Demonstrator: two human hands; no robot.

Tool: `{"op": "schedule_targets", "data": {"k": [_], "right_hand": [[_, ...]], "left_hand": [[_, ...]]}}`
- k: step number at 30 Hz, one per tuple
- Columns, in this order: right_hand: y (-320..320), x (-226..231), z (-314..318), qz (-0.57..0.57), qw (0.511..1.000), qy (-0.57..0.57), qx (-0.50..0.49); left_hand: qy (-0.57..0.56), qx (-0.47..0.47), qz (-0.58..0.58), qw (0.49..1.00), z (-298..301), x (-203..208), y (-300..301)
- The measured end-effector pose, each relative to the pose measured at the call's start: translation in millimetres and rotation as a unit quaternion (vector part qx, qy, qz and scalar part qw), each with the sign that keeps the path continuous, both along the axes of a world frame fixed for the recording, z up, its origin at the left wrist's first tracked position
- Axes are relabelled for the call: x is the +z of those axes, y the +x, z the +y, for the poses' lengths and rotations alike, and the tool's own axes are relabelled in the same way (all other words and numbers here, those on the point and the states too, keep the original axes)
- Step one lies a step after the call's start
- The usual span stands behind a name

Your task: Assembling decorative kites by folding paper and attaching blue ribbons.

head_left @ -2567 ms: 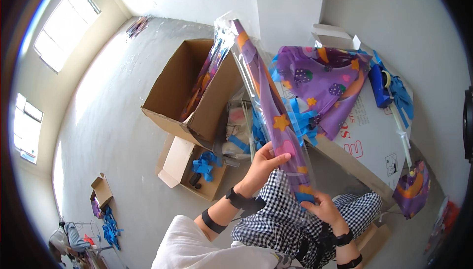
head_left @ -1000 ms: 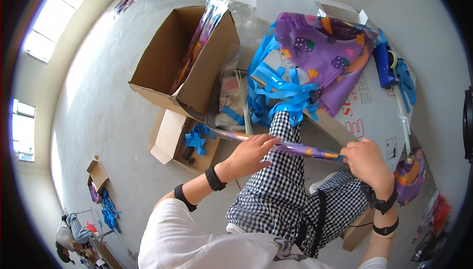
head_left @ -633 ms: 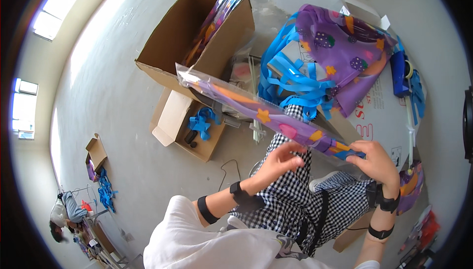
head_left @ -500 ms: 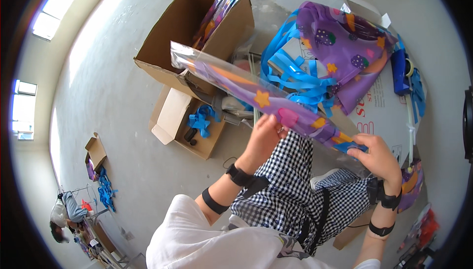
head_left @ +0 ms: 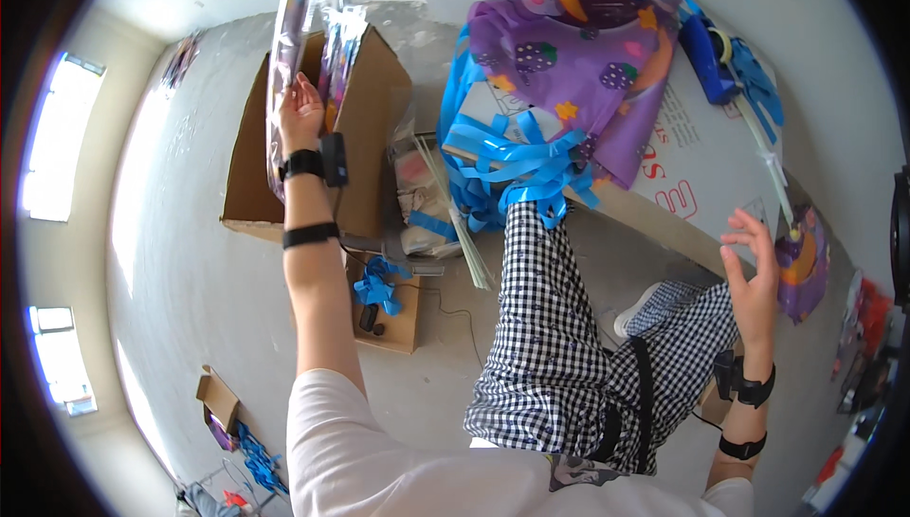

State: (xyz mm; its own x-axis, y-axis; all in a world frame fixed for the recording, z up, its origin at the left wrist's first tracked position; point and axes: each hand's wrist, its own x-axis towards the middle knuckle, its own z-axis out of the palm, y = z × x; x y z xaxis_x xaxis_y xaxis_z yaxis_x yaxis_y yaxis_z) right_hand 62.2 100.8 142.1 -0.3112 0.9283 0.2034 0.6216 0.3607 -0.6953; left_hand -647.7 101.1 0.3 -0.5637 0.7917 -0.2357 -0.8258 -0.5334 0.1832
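My left hand point(head_left: 300, 111) is stretched out over a large open cardboard box point(head_left: 254, 171) and grips a long, clear-wrapped colourful roll point(head_left: 294, 15) that stands upright at the box's top. More wrapped rolls point(head_left: 343, 48) lean inside the same box. My right hand point(head_left: 751, 275) hovers open, fingers spread, near the table's edge, holding nothing, close to a purple and orange wrapped piece point(head_left: 804, 266). My checked trouser legs point(head_left: 545, 327) lie between the two hands.
A white table point(head_left: 701, 162) carries a purple patterned sheet point(head_left: 578, 62) with blue ribbons point(head_left: 517, 162), a blue tape dispenser point(head_left: 709, 57) and thin sticks. A small cardboard box point(head_left: 393, 313) with blue ribbon sits on the grey floor, beside a bundle of clear bags point(head_left: 427, 204).
The roll, earlier held by both hands across my lap, has been carried left and up to the large box by my left hand alone. My right hand let go and moved toward the table edge.
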Motion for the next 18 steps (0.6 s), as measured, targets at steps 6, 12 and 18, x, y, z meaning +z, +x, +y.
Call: {"op": "schedule_targets", "data": {"k": [6, 12, 18], "right_hand": [[71, -42, -46, -0.028, 0.994, -0.065, -0.08], [94, -69, -61, -0.025, 0.991, -0.081, -0.103], [73, -97, -70, 0.005, 0.996, -0.077, -0.048]], "left_hand": [[-0.361, -0.068, 0.23, 0.901, 45, -51, 32], [-0.263, 0.017, 0.641, 0.721, 53, -67, 268], [-0.174, -0.044, 0.903, 0.39, 68, -43, 403]]}}
